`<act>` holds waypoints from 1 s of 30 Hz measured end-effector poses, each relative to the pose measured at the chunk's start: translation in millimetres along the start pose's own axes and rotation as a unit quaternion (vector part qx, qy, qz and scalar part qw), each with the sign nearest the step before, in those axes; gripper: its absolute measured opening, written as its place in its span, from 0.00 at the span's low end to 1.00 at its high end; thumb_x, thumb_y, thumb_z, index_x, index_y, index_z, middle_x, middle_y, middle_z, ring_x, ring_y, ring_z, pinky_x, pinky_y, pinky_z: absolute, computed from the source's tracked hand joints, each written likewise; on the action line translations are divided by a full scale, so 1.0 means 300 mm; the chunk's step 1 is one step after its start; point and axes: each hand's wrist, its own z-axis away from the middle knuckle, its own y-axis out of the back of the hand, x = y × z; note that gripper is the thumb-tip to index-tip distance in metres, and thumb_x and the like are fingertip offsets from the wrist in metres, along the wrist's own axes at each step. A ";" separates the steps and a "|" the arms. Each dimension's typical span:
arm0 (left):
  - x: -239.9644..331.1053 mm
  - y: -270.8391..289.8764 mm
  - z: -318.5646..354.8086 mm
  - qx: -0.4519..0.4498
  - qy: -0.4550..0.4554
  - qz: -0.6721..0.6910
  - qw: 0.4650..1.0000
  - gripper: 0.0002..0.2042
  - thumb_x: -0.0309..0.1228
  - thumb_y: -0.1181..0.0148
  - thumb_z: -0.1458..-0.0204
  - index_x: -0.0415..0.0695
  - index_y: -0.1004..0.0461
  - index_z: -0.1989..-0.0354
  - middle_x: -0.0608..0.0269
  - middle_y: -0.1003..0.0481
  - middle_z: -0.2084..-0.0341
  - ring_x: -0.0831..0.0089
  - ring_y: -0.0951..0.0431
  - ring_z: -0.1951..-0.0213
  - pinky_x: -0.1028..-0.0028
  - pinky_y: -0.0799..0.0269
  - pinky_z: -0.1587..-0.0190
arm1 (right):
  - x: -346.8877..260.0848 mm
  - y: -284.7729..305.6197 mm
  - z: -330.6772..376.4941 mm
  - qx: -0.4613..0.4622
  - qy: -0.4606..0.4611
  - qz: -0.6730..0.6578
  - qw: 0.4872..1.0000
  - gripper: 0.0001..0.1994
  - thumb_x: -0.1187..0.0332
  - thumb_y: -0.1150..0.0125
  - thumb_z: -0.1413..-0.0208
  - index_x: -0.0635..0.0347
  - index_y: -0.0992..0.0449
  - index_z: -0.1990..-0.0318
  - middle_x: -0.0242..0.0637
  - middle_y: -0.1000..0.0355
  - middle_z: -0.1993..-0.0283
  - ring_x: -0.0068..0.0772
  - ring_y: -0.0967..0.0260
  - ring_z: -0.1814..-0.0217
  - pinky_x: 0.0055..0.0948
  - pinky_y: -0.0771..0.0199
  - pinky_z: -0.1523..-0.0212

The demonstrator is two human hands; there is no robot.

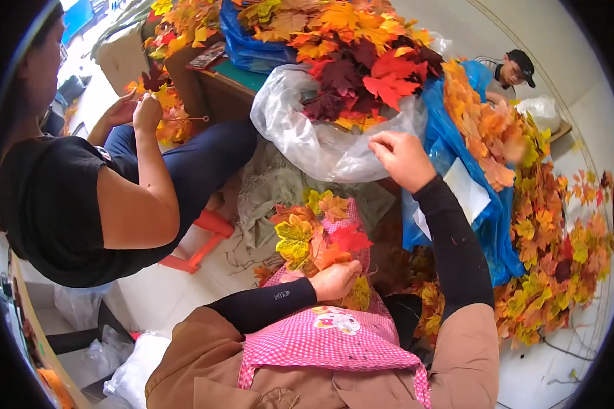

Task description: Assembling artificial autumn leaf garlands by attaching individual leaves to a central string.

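Note:
In my left hand [338, 280], held low over my lap, is a spray of artificial maple leaves [295, 240] in yellow, orange and red; the fingers are closed round its lower end. My right hand [406, 160] is up at the near rim of a clear plastic bag [300, 146], thumb and fingertips pinched together. Whether a small piece lies between those fingertips I cannot make out. Dark red and bright red artificial leaves [392, 78] fill the bag. A pink checked apron [320, 341] covers my lap.
On the left a seated co-worker's hands [140, 112] hold a leaf stem. Blue bags [505, 238] and heaped leaves [559, 273] crowd the right side. Another person in a dark cap [522, 67] sits at the far right. A red stool [205, 238] stands left of my knees.

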 end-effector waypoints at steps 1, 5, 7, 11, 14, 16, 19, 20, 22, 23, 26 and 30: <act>-0.007 0.002 -0.002 -0.013 0.011 -0.002 1.000 0.04 0.25 0.51 0.47 0.39 0.34 0.65 0.41 0.27 0.76 0.44 0.24 0.70 0.55 0.30 0.68 | 0.000 -0.010 -0.050 -0.028 0.004 -0.004 1.000 0.10 0.67 0.43 0.45 0.65 0.22 0.63 0.44 0.24 0.68 0.38 0.25 0.66 0.32 0.29 0.64; -0.025 0.015 -0.003 -0.027 0.015 0.024 0.999 0.05 0.24 0.52 0.47 0.39 0.34 0.64 0.42 0.27 0.75 0.46 0.24 0.69 0.57 0.30 0.67 | 0.052 -0.038 -0.220 -0.041 -0.024 0.001 0.999 0.10 0.65 0.44 0.48 0.62 0.22 0.66 0.49 0.25 0.70 0.49 0.26 0.64 0.39 0.27 0.61; -0.035 0.019 0.001 -0.033 0.016 0.034 0.999 0.06 0.24 0.52 0.48 0.39 0.33 0.62 0.42 0.27 0.75 0.46 0.24 0.68 0.58 0.30 0.66 | 0.071 -0.024 -0.286 -0.003 -0.013 0.021 1.000 0.11 0.65 0.43 0.47 0.63 0.22 0.64 0.46 0.24 0.70 0.43 0.25 0.65 0.35 0.27 0.62; -0.034 0.043 0.006 -0.052 0.013 0.063 0.997 0.07 0.23 0.52 0.48 0.38 0.34 0.60 0.42 0.27 0.72 0.48 0.24 0.66 0.60 0.29 0.64 | 0.127 0.026 -0.427 0.117 -0.010 0.072 0.990 0.11 0.65 0.42 0.45 0.63 0.22 0.61 0.45 0.23 0.65 0.42 0.24 0.62 0.33 0.27 0.59; -0.025 0.066 -0.003 -0.065 0.030 0.086 0.994 0.08 0.23 0.51 0.48 0.38 0.34 0.59 0.43 0.27 0.71 0.50 0.24 0.66 0.62 0.29 0.62 | 0.231 0.076 -0.574 0.224 -0.001 0.095 0.970 0.15 0.64 0.41 0.47 0.63 0.25 0.55 0.48 0.25 0.57 0.44 0.26 0.55 0.35 0.28 0.53; -0.035 0.070 -0.021 -0.070 0.030 0.075 0.994 0.08 0.23 0.51 0.47 0.38 0.33 0.58 0.44 0.27 0.71 0.50 0.24 0.66 0.62 0.29 0.62 | 0.379 0.107 -0.697 0.339 0.016 0.116 0.934 0.21 0.61 0.38 0.51 0.65 0.28 0.52 0.51 0.29 0.50 0.54 0.32 0.48 0.44 0.33 0.48; -0.074 0.074 -0.029 -0.064 0.064 0.091 0.992 0.09 0.24 0.50 0.47 0.39 0.33 0.58 0.44 0.27 0.71 0.51 0.24 0.65 0.62 0.29 0.62 | 0.418 0.118 -0.812 0.330 -0.071 0.121 0.933 0.31 0.53 0.36 0.53 0.66 0.33 0.45 0.51 0.36 0.40 0.53 0.36 0.41 0.43 0.36 0.43; -0.079 0.070 -0.028 -0.066 0.062 0.090 0.992 0.09 0.24 0.50 0.47 0.39 0.33 0.58 0.44 0.27 0.71 0.51 0.24 0.65 0.62 0.29 0.62 | 0.432 0.119 -0.833 0.332 -0.072 0.122 0.932 0.31 0.53 0.36 0.53 0.66 0.33 0.45 0.51 0.36 0.40 0.53 0.36 0.41 0.43 0.36 0.43; -0.074 0.080 -0.031 -0.055 0.061 0.085 0.993 0.08 0.24 0.50 0.47 0.39 0.32 0.58 0.45 0.27 0.71 0.51 0.24 0.65 0.62 0.28 0.62 | 0.460 0.095 -0.857 0.251 -0.107 0.092 0.958 0.36 0.47 0.37 0.54 0.65 0.34 0.43 0.51 0.35 0.40 0.52 0.36 0.41 0.40 0.36 0.42; -0.081 0.079 -0.037 -0.065 0.060 0.088 0.992 0.08 0.23 0.50 0.47 0.39 0.32 0.59 0.45 0.27 0.70 0.51 0.24 0.65 0.63 0.28 0.61 | 0.477 0.122 -0.863 0.145 -0.127 0.129 0.973 0.34 0.46 0.38 0.54 0.63 0.29 0.45 0.51 0.30 0.45 0.49 0.32 0.44 0.39 0.33 0.45; -0.078 0.073 -0.036 -0.056 0.055 0.101 0.992 0.08 0.23 0.50 0.47 0.39 0.32 0.59 0.45 0.27 0.70 0.51 0.24 0.65 0.64 0.28 0.61 | 0.439 0.162 -0.861 0.240 -0.078 0.083 0.964 0.26 0.48 0.39 0.52 0.60 0.22 0.53 0.48 0.25 0.55 0.47 0.27 0.51 0.39 0.30 0.50; -0.080 0.081 -0.034 -0.054 0.060 0.110 0.991 0.08 0.23 0.50 0.47 0.38 0.33 0.59 0.45 0.27 0.71 0.52 0.24 0.66 0.64 0.29 0.62 | 0.173 0.202 -0.625 0.373 0.144 0.144 0.905 0.10 0.69 0.40 0.45 0.59 0.22 0.57 0.41 0.25 0.64 0.36 0.27 0.66 0.28 0.27 0.64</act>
